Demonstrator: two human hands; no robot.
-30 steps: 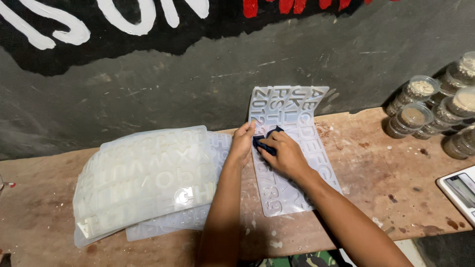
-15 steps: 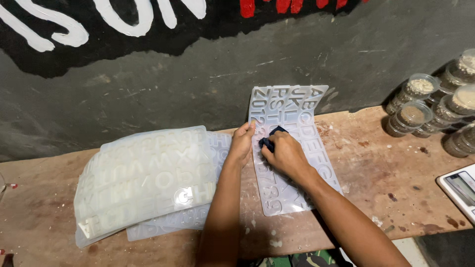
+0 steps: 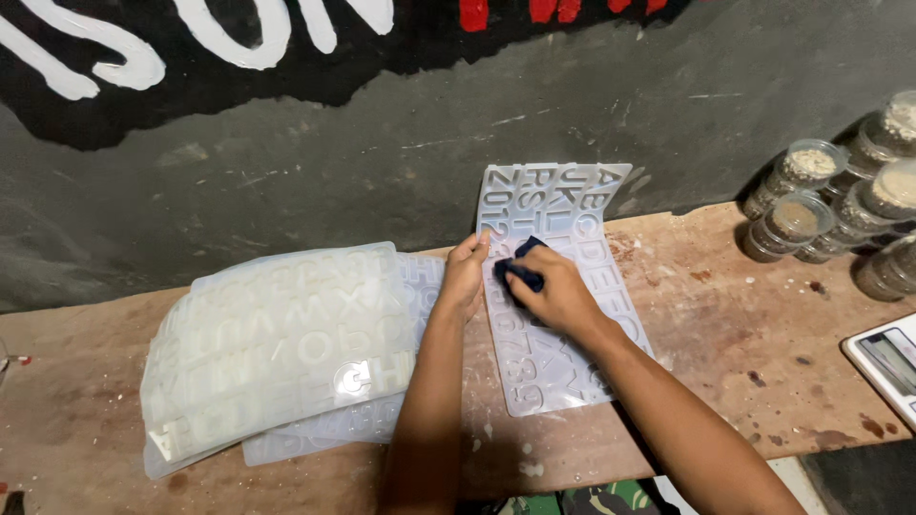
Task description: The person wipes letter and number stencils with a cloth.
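Observation:
A translucent silicone mould sheet (image 3: 582,238) with letter and number cavities lies on the wooden bench, its far end curling up against the dark wall. My right hand (image 3: 558,296) presses a small dark blue cloth (image 3: 520,267) onto the middle of the sheet. My left hand (image 3: 465,277) rests flat on the sheet's left edge, fingers together, holding it down.
A stack of similar clear letter moulds (image 3: 277,348) lies to the left. Several lidded plastic jars of pale granules (image 3: 811,205) stand at the right by the wall. A white digital scale (image 3: 883,367) sits at the right edge. The wooden bench (image 3: 725,315) is stained.
My right hand with the cloth has shifted slightly up the sheet. The left hand stays on the sheet's edge.

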